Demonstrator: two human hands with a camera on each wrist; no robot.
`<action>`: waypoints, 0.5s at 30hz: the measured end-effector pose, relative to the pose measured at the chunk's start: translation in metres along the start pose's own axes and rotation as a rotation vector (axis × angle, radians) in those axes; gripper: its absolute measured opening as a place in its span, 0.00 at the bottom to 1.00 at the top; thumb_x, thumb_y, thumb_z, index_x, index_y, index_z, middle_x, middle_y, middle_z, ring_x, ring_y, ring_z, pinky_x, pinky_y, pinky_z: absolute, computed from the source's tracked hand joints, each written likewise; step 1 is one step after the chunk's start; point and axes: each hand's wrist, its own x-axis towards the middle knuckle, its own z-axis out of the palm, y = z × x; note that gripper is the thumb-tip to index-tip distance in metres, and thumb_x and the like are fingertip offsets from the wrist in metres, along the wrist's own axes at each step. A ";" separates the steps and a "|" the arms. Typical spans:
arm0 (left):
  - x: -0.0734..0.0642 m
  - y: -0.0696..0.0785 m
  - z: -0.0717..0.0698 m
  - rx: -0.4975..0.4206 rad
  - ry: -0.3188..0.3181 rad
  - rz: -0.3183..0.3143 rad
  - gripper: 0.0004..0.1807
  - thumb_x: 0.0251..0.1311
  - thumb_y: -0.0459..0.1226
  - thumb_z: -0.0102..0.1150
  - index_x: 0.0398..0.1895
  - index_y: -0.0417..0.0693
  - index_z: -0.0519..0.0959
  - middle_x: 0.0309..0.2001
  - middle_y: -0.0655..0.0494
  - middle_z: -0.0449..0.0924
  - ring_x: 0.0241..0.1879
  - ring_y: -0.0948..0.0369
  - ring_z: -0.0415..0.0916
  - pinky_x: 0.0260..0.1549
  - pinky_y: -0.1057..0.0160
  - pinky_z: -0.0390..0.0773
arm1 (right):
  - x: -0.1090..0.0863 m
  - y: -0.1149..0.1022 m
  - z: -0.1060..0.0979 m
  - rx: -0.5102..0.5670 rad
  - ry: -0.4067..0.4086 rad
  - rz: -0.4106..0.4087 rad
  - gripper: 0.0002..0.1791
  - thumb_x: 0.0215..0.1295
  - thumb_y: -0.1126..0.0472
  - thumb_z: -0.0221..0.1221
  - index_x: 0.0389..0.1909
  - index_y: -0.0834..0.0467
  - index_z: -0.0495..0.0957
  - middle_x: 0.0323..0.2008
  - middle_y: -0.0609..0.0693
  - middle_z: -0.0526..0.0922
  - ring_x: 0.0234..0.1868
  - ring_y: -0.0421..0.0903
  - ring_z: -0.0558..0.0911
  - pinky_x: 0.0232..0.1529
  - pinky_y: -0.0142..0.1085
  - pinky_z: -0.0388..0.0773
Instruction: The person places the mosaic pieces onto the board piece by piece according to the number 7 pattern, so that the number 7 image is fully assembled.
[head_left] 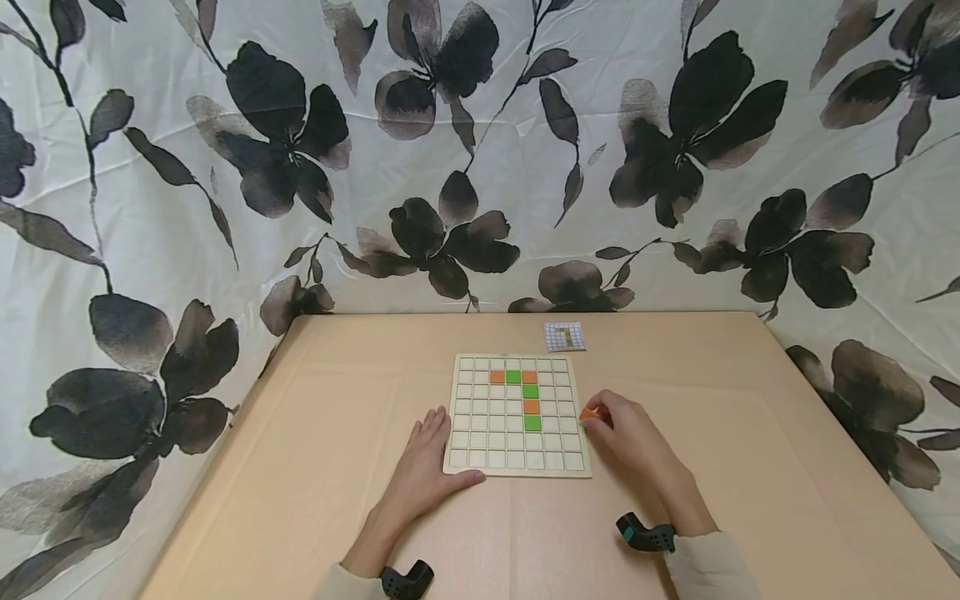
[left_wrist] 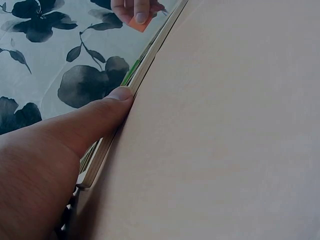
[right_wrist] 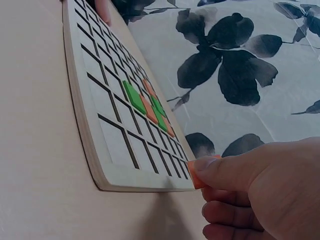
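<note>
A pale wooden grid board [head_left: 495, 446] lies on the table, with several orange and green square tiles set in its cells. They form a short row near the far edge and a column running toward me. My right hand [head_left: 628, 429] pinches an orange tile [right_wrist: 199, 172] between thumb and fingers, just off the board's right edge. At the board's left side rests my left hand [head_left: 427, 467], fingers extended along the edge, its thumb [left_wrist: 117, 97] against the near edge.
A small pattern card [head_left: 564, 336] with a printed grid and coloured squares lies beyond the board. The light wooden table [head_left: 360, 375] ends at a floral cloth [head_left: 555, 167] hanging behind it. Dark wrist cameras [head_left: 645, 533] sit on both wrists.
</note>
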 end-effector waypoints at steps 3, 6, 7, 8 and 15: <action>0.000 0.000 0.000 -0.004 0.002 0.000 0.63 0.45 0.66 0.71 0.76 0.36 0.59 0.78 0.39 0.54 0.80 0.46 0.48 0.81 0.48 0.47 | 0.000 -0.003 0.004 0.003 0.007 -0.021 0.08 0.68 0.58 0.64 0.44 0.56 0.79 0.33 0.47 0.80 0.35 0.44 0.75 0.35 0.32 0.76; 0.000 0.001 0.000 -0.008 0.002 0.000 0.63 0.45 0.66 0.71 0.76 0.36 0.59 0.78 0.39 0.54 0.80 0.46 0.48 0.81 0.48 0.47 | 0.000 -0.007 0.007 -0.004 0.007 -0.032 0.08 0.68 0.58 0.64 0.44 0.55 0.79 0.33 0.46 0.79 0.35 0.44 0.74 0.34 0.31 0.76; 0.000 0.001 0.000 -0.009 0.002 0.001 0.63 0.45 0.66 0.71 0.76 0.36 0.59 0.78 0.39 0.54 0.80 0.46 0.48 0.81 0.47 0.47 | 0.000 -0.008 0.008 -0.004 0.007 -0.032 0.08 0.67 0.58 0.64 0.44 0.55 0.79 0.33 0.46 0.79 0.35 0.44 0.74 0.34 0.31 0.76; 0.000 0.001 0.000 -0.009 0.000 0.001 0.63 0.45 0.66 0.71 0.76 0.36 0.59 0.78 0.39 0.54 0.80 0.46 0.48 0.81 0.47 0.47 | 0.000 -0.010 0.010 -0.005 0.006 -0.032 0.08 0.67 0.57 0.65 0.44 0.54 0.79 0.33 0.46 0.79 0.35 0.44 0.74 0.35 0.31 0.76; -0.001 0.001 0.000 -0.012 -0.002 0.001 0.63 0.45 0.66 0.71 0.76 0.36 0.59 0.78 0.39 0.54 0.80 0.46 0.47 0.81 0.47 0.47 | -0.002 -0.019 0.017 -0.013 0.006 -0.059 0.09 0.66 0.58 0.65 0.44 0.55 0.79 0.34 0.46 0.78 0.36 0.43 0.74 0.35 0.30 0.77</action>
